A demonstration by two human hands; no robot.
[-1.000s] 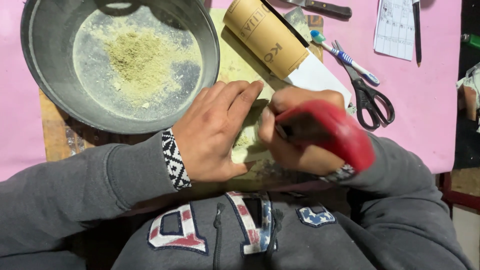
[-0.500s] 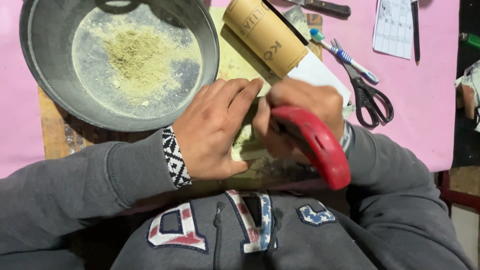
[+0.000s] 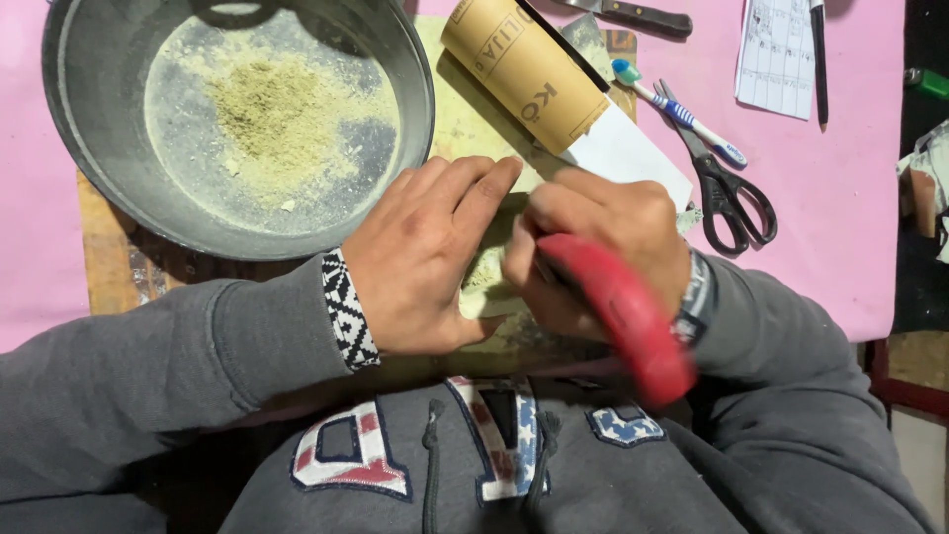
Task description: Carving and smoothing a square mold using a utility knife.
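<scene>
My left hand (image 3: 420, 259) lies flat, fingers closed, pressing a pale greenish-yellow piece (image 3: 486, 279) onto a wooden board (image 3: 107, 259). My right hand (image 3: 603, 237) grips the red handle of a tool (image 3: 623, 316); its working end is hidden between my hands, against the pale piece. The handle tilts down toward my chest and looks blurred. A dark metal pan (image 3: 232, 119) with yellowish powder in it sits on the board just beyond my left hand.
A brown cardboard tube with a white sheet (image 3: 544, 79) lies past my right hand. Black scissors (image 3: 727, 193), a blue and white toothbrush (image 3: 677, 111), a knife (image 3: 633, 14), a printed paper (image 3: 776, 54) and a pencil (image 3: 819, 59) lie on the pink cloth (image 3: 840, 227).
The red handle has swung from nearly level to steeply tilted, its end dropping toward my chest. My right hand has shifted slightly forward. My left hand has stayed on the pale piece.
</scene>
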